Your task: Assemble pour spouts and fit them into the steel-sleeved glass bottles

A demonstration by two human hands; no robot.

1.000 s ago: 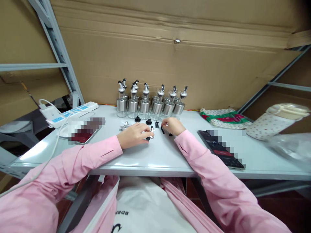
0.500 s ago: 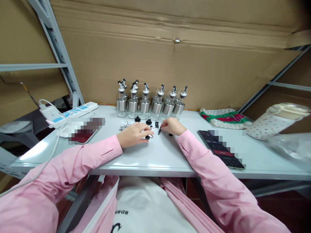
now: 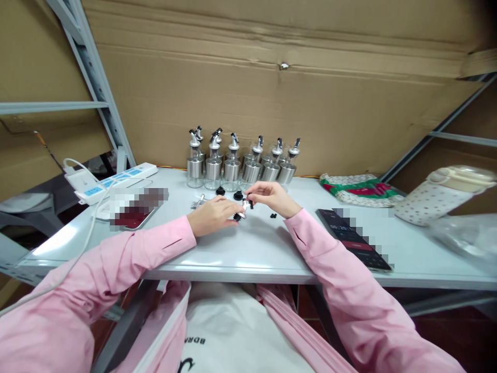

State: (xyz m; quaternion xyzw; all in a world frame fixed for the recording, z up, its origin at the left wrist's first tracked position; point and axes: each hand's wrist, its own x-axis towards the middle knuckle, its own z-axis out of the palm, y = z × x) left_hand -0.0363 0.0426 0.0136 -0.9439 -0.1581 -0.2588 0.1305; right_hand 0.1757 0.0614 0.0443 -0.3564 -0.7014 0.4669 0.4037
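My left hand is closed around a silver pour spout with a ribbed black stopper, keeping it low over the table. The thumb and fingers of my right hand pinch a small black flip cap at the spout's tip. Fingers cover part of where cap and spout meet. Beyond my hands lie two round black stoppers. Loose silver spout parts lie left of them. Tiny black pieces rest below my right hand.
Several glass-and-steel bottles with pour spouts stand along the cardboard wall. At left are a power strip and a phone. To the right lie another phone, a patterned cloth and a dotted bottle.
My right hand has moved left and slightly up, carrying the small black flip cap from the table to the spout's tip. My left hand has stayed nearly in place with the spout.
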